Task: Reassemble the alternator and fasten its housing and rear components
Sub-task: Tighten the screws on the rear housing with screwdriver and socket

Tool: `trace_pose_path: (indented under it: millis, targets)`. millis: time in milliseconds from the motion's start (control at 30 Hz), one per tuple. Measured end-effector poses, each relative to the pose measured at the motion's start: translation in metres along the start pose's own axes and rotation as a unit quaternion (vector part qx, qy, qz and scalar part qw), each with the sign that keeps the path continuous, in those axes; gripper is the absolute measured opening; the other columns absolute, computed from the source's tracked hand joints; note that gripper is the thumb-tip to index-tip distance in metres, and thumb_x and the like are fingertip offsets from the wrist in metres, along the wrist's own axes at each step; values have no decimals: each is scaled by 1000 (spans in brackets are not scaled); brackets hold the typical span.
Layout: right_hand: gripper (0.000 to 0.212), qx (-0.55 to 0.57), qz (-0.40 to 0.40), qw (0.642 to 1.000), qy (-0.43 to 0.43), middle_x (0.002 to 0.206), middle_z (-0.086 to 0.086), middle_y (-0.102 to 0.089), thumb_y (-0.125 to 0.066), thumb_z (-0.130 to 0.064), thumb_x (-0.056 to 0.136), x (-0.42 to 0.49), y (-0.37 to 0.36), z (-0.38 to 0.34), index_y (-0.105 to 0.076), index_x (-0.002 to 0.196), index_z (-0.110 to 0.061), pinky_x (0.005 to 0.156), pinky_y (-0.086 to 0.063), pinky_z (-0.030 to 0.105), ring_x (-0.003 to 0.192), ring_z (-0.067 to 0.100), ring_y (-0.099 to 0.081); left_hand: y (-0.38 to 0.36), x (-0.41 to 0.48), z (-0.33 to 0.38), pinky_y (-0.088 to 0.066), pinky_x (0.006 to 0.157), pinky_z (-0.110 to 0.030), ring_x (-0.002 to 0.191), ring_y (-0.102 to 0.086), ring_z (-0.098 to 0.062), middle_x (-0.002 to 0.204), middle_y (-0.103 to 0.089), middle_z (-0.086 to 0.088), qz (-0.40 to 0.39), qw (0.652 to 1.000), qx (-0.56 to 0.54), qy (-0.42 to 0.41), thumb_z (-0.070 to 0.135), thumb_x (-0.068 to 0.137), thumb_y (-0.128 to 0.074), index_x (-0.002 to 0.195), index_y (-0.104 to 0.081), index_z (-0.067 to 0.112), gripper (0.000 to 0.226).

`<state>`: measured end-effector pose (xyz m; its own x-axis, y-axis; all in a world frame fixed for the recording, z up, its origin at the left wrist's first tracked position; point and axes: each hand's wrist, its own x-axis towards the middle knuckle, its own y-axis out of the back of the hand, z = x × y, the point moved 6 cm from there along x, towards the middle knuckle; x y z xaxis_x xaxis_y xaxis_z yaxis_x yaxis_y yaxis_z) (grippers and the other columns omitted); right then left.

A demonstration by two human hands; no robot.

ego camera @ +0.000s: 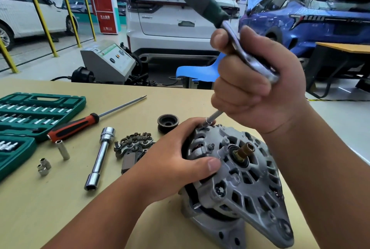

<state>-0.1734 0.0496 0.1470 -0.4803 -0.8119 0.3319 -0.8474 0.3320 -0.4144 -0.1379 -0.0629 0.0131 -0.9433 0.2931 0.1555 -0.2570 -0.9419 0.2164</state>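
Two curled hands: your left hand (176,160) clasps the alternator (246,184), your right hand (258,92) the ratchet (204,4). Keep the socket (207,122) square.

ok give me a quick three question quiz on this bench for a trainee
1. True or false: the pulley is fitted on the alternator shaft.
2. Which hand grips the ratchet? A. left hand B. right hand C. neither
3. Fill in: the left hand steadies the ___.
Key: 1 false, it lies on the table. 2 B. 3 alternator.
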Motion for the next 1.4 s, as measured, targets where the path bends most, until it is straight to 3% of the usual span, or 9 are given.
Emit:
trace_pose_path:
  millis: [133, 333, 433, 500, 667, 933, 1100, 1233, 1400]
  targets:
    - [26, 34, 158, 985, 65, 53, -6, -42, -34, -28, 109, 4, 8, -1, -47, 88, -18, 41, -15, 23, 40, 9, -21, 1, -1, 1, -54, 108, -59, 124, -72, -27, 134, -73, 2, 8, 1000, -3, -2, 46, 71, -82, 140, -60, 42, 72]
    - [38, 46, 409, 884, 223, 57, -2, -52, -41, -24, 112, -14, 14, 3, -43, 75, -19, 41, -27, 23, 40, 12, -31, 0, -2, 6, -56, 108, -50, 123, -72, -17, 134, -74, 6, 16, 1000, 17, -17, 49, 70, -79, 141, -59, 39, 75]
    - [38, 47, 407, 883, 227, 58, -1, -53, -42, -25, 112, -15, 12, 3, -45, 74, -18, 41, -27, 23, 41, 12, -33, 0, -3, 7, -58, 105, -39, 123, -72, -12, 133, -73, 12, 12, 999, 30, -25, 52, 70, -79, 135, -61, 51, 68]
    - [36, 40, 362, 912, 187, 59, -1, -51, -41, -25, 111, -10, 12, 0, -45, 76, -19, 41, -26, 23, 41, 11, -30, 0, -3, 6, -56, 108, -48, 124, -72, -15, 134, -74, 10, 12, 999, 33, -22, 52, 71, -79, 137, -60, 50, 68]
    - [22, -20, 126, 990, 54, 50, -4, -42, -36, -27, 105, 2, 4, 1, -51, 95, -15, 40, -16, 24, 39, 10, -24, -1, -3, 8, -53, 110, -55, 126, -71, -17, 136, -72, 10, 14, 999, 30, -29, 49, 75, -79, 141, -55, 57, 71]
    - [27, -34, 2, 999, -22, 46, -5, -34, -29, -28, 102, -4, 3, 0, -51, 99, -11, 50, -21, 31, 43, 14, -27, -1, -2, 7, -53, 108, -58, 127, -71, -23, 138, -71, 7, 4, 999, 35, -21, 53, 76, -80, 147, -53, 51, 76]
    - [21, 13, 146, 989, 35, 51, -6, -44, -40, -28, 104, 4, 4, 1, -50, 89, -18, 53, -30, 28, 48, 12, -37, 0, -2, 4, -53, 109, -56, 125, -72, -22, 136, -73, 7, 10, 999, 31, -19, 48, 73, -79, 143, -55, 52, 74]
    - [25, 72, 383, 907, 159, 59, -5, -53, -47, -30, 109, -8, 17, 5, -49, 85, -23, 50, -35, 24, 50, 12, -43, 0, -3, 6, -55, 109, -54, 124, -72, -18, 135, -73, 9, 12, 999, 30, -19, 49, 73, -76, 141, -56, 53, 71]
    - [27, 34, 368, 914, 166, 62, -3, -56, -48, -29, 109, -10, 10, 4, -49, 83, -20, 48, -35, 25, 48, 14, -46, -1, -4, 7, -54, 110, -53, 125, -71, -17, 135, -73, 9, 13, 999, 35, -21, 50, 73, -77, 141, -56, 52, 71]
